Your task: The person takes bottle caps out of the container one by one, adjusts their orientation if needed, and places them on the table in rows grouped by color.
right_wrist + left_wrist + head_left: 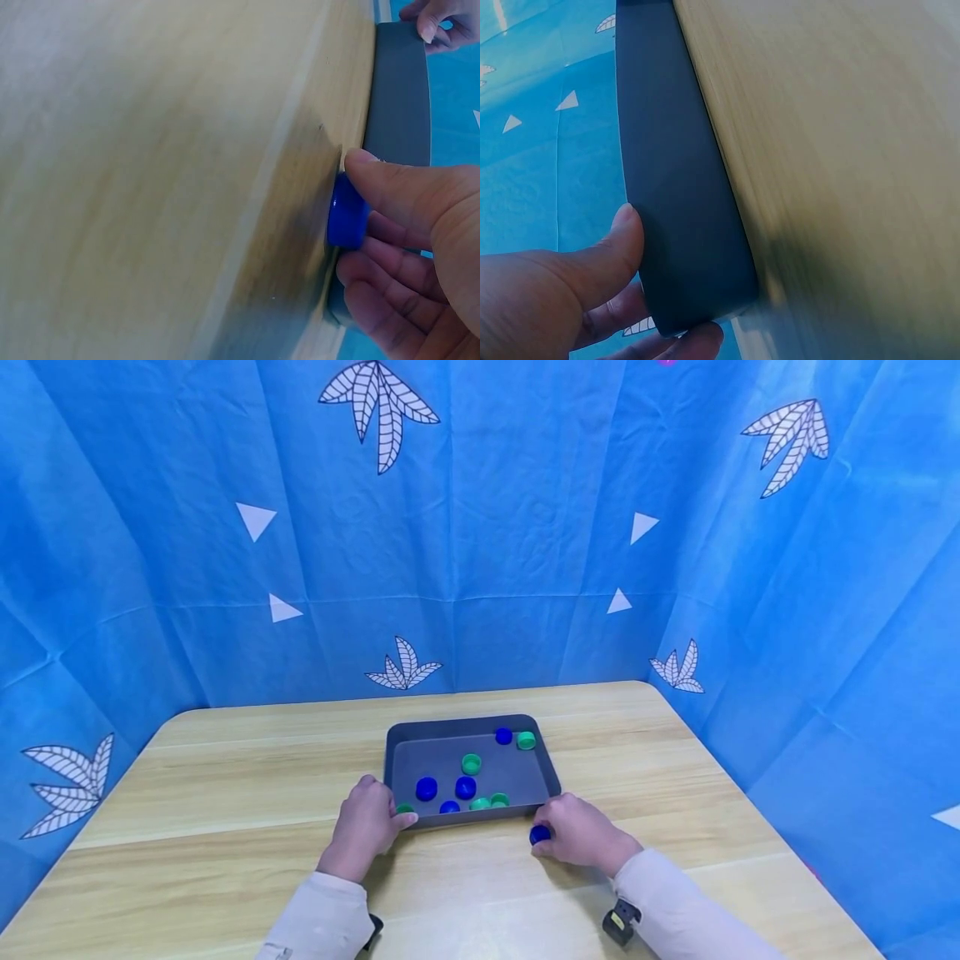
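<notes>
A dark grey rectangular tray [435, 758] lies on the table with several blue and green bottle caps in it. At its near left corner my left hand [364, 823] grips the tray, thumb over the near rim. The left wrist view shows the thumb at the rim of the tray wall [681, 165] and fingers curled about the corner. My right hand [576, 832] pinches a blue bottle cap [348, 213] between thumb and fingers. It holds this cap outside the tray, close by the near right corner.
Inside the tray, a blue cap [504, 736] and a green cap [526, 741] sit near the far right corner. Other caps, such as a blue one [427, 789], lie toward the near side. A blue patterned curtain [517, 527] hangs behind the wooden table [247, 777].
</notes>
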`<state>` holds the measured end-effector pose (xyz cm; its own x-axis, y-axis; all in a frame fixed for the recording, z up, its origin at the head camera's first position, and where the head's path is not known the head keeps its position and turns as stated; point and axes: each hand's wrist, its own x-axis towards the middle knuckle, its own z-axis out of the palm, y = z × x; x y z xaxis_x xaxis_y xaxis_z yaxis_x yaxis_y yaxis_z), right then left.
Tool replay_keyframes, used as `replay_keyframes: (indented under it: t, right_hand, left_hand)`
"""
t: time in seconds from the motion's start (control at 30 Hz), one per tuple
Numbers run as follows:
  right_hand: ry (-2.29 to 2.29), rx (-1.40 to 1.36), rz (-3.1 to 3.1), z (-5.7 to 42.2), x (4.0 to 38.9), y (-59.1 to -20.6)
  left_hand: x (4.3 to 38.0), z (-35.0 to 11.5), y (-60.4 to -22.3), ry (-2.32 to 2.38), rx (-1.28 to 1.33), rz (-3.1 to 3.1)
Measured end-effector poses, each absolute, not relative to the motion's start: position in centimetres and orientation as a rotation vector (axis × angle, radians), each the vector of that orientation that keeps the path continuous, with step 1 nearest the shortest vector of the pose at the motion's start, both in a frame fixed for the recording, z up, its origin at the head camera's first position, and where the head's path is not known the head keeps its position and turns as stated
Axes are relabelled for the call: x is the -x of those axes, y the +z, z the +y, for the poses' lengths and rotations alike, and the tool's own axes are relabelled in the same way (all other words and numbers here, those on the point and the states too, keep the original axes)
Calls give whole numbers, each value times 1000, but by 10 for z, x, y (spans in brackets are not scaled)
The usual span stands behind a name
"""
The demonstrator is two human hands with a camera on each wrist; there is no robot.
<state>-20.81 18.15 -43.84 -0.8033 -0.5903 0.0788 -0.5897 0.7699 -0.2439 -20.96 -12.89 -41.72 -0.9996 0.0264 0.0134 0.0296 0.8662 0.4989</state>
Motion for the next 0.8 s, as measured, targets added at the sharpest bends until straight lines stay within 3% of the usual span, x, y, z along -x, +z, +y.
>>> replay_keyframes:
  t: [0.3,0.8]
  right_hand:
    - [-414,904,2949,181,206,-431]
    - [-766,1161,2971,135,237,-415]
  left_hand:
    - [209,-129,-417,-771,103,-3014]
    - [210,-129,-419,-791,72,-3011]
